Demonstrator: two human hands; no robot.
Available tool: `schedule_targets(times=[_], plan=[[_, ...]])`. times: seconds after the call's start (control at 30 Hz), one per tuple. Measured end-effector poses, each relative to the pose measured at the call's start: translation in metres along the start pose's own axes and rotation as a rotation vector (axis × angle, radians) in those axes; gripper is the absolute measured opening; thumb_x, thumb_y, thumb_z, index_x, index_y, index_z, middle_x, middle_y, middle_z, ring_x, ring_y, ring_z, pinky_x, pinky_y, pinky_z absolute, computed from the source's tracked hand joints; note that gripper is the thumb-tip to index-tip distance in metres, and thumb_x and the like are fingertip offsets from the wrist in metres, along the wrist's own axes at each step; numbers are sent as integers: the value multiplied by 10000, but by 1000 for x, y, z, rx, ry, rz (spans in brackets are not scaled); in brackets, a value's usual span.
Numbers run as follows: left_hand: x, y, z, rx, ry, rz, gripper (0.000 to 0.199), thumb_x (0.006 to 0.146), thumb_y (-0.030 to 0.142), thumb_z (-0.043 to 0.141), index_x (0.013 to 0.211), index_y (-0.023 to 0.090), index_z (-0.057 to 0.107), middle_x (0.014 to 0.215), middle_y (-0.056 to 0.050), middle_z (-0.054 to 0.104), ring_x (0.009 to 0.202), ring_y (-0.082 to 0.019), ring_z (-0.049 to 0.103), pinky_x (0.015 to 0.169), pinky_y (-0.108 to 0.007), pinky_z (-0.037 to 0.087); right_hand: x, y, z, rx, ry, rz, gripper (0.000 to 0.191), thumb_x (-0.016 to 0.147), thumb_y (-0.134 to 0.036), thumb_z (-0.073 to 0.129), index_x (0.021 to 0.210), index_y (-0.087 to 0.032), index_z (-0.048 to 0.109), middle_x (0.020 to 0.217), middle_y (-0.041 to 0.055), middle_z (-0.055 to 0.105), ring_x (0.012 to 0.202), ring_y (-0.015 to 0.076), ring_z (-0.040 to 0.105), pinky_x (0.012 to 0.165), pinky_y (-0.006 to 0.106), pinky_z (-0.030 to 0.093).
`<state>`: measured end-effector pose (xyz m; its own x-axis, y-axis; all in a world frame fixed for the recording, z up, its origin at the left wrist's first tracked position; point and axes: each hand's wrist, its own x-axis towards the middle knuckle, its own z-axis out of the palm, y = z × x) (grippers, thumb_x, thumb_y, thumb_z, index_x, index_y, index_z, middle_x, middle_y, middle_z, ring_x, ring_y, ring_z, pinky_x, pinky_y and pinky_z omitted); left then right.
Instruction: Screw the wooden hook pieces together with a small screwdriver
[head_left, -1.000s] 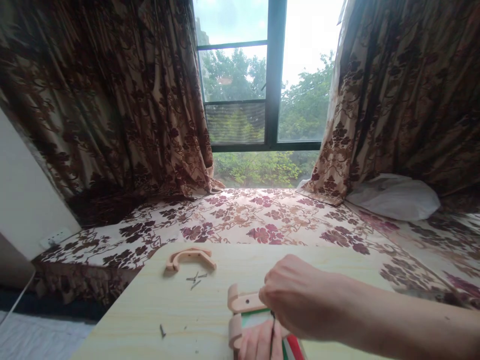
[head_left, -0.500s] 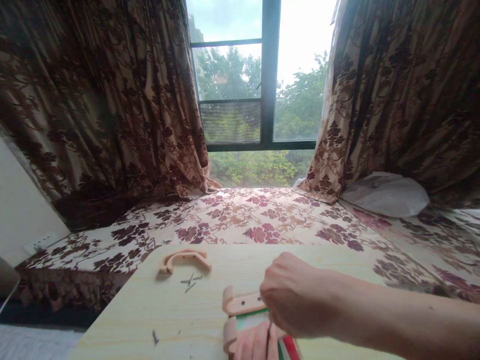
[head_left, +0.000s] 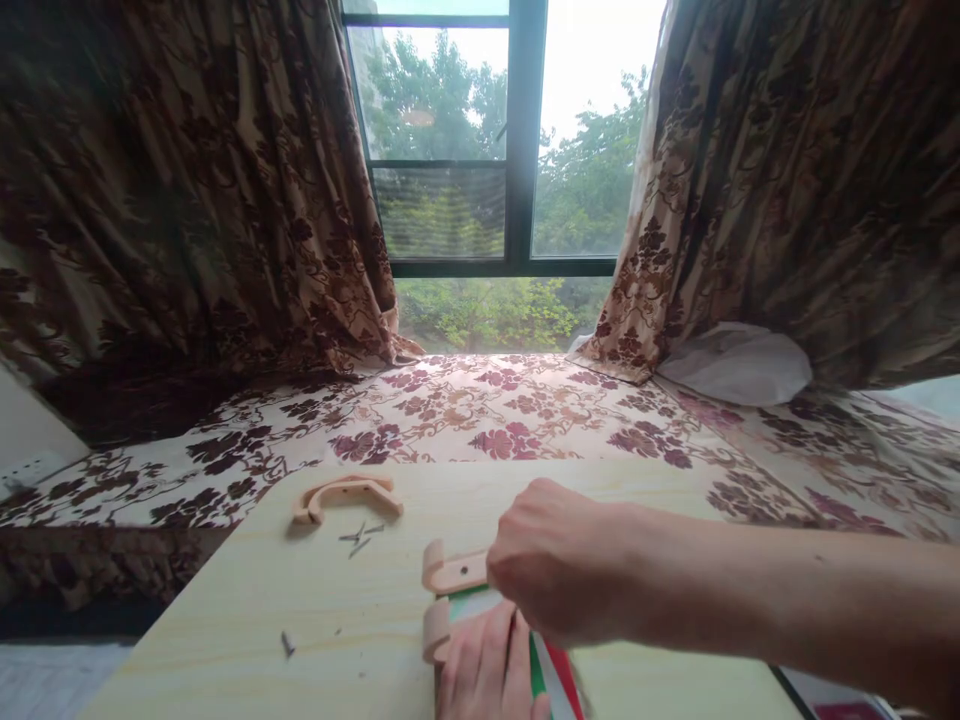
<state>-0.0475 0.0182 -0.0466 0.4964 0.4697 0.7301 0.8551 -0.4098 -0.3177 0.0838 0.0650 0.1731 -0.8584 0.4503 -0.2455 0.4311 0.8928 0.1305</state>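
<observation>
Two pale wooden hook pieces lie side by side on the table, the upper hook [head_left: 459, 571] with a dark screw hole showing and the lower hook [head_left: 437, 632] nearer me. Under them is a flat piece with green, white and red stripes [head_left: 561, 680]. My left hand [head_left: 487, 670] lies over the lower hook and the striped piece, fingers stretched out and flat. Closed in a fist, my right hand [head_left: 544, 565] is at the right end of the upper hook. What it grips is hidden by the fingers.
Another pair of curved wooden pieces [head_left: 349, 492] lies at the table's far left. Several screws [head_left: 361, 537] are beside it, and a single screw [head_left: 288, 644] lies nearer me. Beyond the light wood table [head_left: 225, 630] is a flowered window seat [head_left: 480, 400] with a white plastic bag [head_left: 739, 365].
The view has shifted, so the scene sits a little higher and farther left. My right hand stays at the upper hook in a fist, and my left hand stays on the lower one.
</observation>
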Motion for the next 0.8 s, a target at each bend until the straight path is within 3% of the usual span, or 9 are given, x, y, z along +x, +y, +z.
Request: schedule_targets(times=[0.23, 0.33, 0.5, 0.8], plan=[[18, 7, -21, 4, -81, -66, 360, 828, 403, 393, 1049, 176, 564, 1025, -50, 617, 938, -189, 542, 822, -324, 397, 4, 9, 13, 11, 146, -15, 69, 608, -145, 542, 546, -162, 570, 453, 25, 537, 390, 108, 405, 399, 242, 233], [17, 6, -20, 7, -59, -63, 361, 835, 384, 368, 1052, 172, 563, 993, -45, 627, 910, -176, 553, 795, -311, 403, -1, 10, 6, -8, 171, -45, 75, 632, -110, 524, 636, -160, 581, 509, 19, 557, 393, 103, 390, 391, 246, 209], [10, 4, -14, 19, -128, -20, 401, 792, 448, 441, 1091, 201, 545, 1012, -28, 628, 877, -178, 567, 806, -316, 404, -8, 0, -6, 5, 134, -88, 111, 719, -79, 489, 718, -151, 573, 623, 20, 587, 449, 113, 411, 391, 268, 197], [14, 5, -17, 34, -70, -33, 407, 808, 464, 417, 1074, 190, 556, 1005, -32, 627, 921, -176, 548, 812, -310, 391, -9, 3, 3, 5, 140, 25, 68, 676, -94, 531, 654, -153, 557, 522, 14, 550, 398, 101, 380, 398, 271, 167]])
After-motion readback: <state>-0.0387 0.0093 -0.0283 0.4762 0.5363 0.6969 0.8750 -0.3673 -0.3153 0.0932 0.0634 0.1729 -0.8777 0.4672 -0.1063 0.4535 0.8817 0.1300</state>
